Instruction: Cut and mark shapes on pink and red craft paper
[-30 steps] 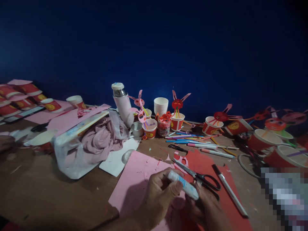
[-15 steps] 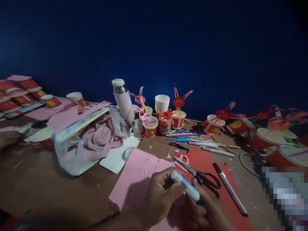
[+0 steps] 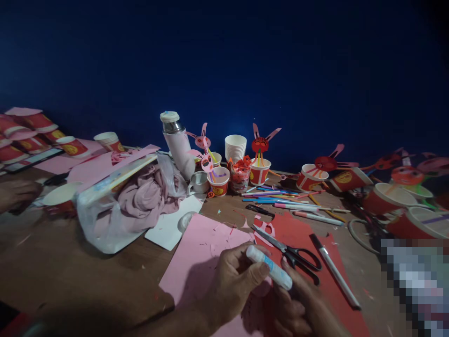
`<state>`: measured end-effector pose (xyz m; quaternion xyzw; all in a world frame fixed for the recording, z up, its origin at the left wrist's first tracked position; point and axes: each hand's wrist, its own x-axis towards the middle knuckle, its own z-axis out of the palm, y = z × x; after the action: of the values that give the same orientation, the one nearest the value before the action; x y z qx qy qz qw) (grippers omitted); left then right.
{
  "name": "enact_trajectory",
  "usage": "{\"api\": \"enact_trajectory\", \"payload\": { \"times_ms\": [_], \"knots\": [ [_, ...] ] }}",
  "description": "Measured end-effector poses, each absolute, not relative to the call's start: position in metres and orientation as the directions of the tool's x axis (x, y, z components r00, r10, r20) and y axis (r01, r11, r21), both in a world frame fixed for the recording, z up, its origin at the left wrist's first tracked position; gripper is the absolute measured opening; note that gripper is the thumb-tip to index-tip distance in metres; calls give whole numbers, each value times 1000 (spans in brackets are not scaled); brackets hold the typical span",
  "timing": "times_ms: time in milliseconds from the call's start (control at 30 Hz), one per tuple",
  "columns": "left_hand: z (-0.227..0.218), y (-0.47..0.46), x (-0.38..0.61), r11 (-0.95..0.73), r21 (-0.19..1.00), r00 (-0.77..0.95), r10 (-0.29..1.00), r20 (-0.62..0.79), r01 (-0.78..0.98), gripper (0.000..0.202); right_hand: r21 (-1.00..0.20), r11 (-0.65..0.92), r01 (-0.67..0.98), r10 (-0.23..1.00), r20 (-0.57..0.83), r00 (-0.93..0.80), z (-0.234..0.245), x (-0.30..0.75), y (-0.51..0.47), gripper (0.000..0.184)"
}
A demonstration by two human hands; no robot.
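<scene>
A white and pale-blue glue stick [image 3: 275, 274] lies slantwise between both hands. My left hand [image 3: 238, 281] is closed around its upper-left end, thumb on top. At the lower-right end, my right hand [image 3: 298, 304] is closed on it with curled fingers. Beneath the hands are a pink paper sheet [image 3: 199, 248] with small dark marks and a red paper sheet [image 3: 291, 229]. Black-handled scissors [image 3: 289, 252] rest partly open on the red sheet, just beyond my right hand. A capped marker [image 3: 335, 271] lies to their right.
A plastic bag with cloth [image 3: 147, 201] and a thermos [image 3: 177, 145] stand left of centre. Red paper cups with rabbit figures [image 3: 260, 171] line the back. Colored pens [image 3: 280, 196] lie before them. Another person's hand [image 3: 19, 192] is at far left.
The glue stick has turned very slightly in my hands, which keep their hold. The view has shifted a little. The other person's hand at far left has moved slightly right.
</scene>
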<state>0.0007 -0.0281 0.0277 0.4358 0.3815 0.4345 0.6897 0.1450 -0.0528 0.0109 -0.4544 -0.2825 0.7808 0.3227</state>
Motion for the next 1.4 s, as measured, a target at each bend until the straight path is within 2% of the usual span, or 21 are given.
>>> {"api": "enact_trajectory", "payload": {
  "times_ms": [67,167,233,267,333,400,433,467,500,567,633,667,767,900,1033,1133,1167,1200,1267,1300,1400],
  "knots": [
    [30,-28,1,258,931,336,928,-163,-260,30,-761,-609,-224,781,-525,-337,12,146,-51,51],
    [34,-26,-1,272,929,306,933,-191,-250,28,-895,-433,-104,895,-413,-171,15,152,-48,43],
    [37,-26,-2,277,935,287,935,-210,-219,28,-926,-360,-114,924,-337,-177,15,153,-47,39],
    [38,-26,-3,283,935,290,932,-216,-215,28,-915,-376,-146,916,-343,-211,13,152,-48,40],
    [38,-27,-3,309,925,322,918,-230,-220,30,-802,-536,-265,833,-451,-320,8,148,-50,45],
    [38,-28,-3,335,910,357,903,-237,-243,34,-593,-708,-383,704,-554,-445,2,143,-54,51],
    [36,-29,-3,347,906,370,897,-243,-244,35,-519,-748,-414,664,-570,-485,0,142,-56,53],
    [34,-29,-3,348,906,369,896,-246,-241,36,-496,-758,-423,652,-572,-498,-2,140,-57,55],
    [32,-29,-3,340,908,356,903,-242,-244,35,-537,-735,-414,678,-561,-476,-3,140,-57,57],
    [26,-29,-3,341,897,339,910,-239,-281,35,-721,-599,-347,794,-484,-367,-3,141,-57,61],
    [19,-28,-2,387,858,358,896,-263,-337,35,-886,-381,-263,917,-326,-229,-2,142,-55,57],
    [16,-28,-1,420,832,379,882,-280,-362,35,-932,-280,-231,955,-245,-169,-2,142,-55,50],
    [10,-28,1,489,776,404,853,-330,-399,35,-970,-117,-211,993,-108,-55,1,140,-56,35],
    [8,-30,5,527,745,415,834,-363,-409,34,-971,-37,-234,999,-39,6,5,135,-58,25],
    [8,-33,2,486,812,533,803,-269,-323,36,-985,24,-171,997,10,79,6,147,-57,16],
    [10,-31,-12,291,951,606,777,-170,-107,34,-984,145,-105,979,127,158,11,166,-55,14],
    [10,-30,-18,132,991,596,797,-104,-4,29,-981,177,-73,975,165,146,14,173,-55,15],
    [10,-29,-24,-95,986,599,801,-7,138,24,-979,203,-14,973,200,118,18,178,-54,16],
    [7,-27,-34,-517,799,690,699,187,307,25,-951,208,227,976,218,19,25,185,-53,13],
    [4,-26,-37,-647,680,713,651,260,344,25,-903,212,374,976,216,-32,29,187,-52,12],
    [-6,-26,-40,-806,438,792,543,278,399,24,-683,259,683,966,200,-167,32,185,-51,8]
  ]
}}
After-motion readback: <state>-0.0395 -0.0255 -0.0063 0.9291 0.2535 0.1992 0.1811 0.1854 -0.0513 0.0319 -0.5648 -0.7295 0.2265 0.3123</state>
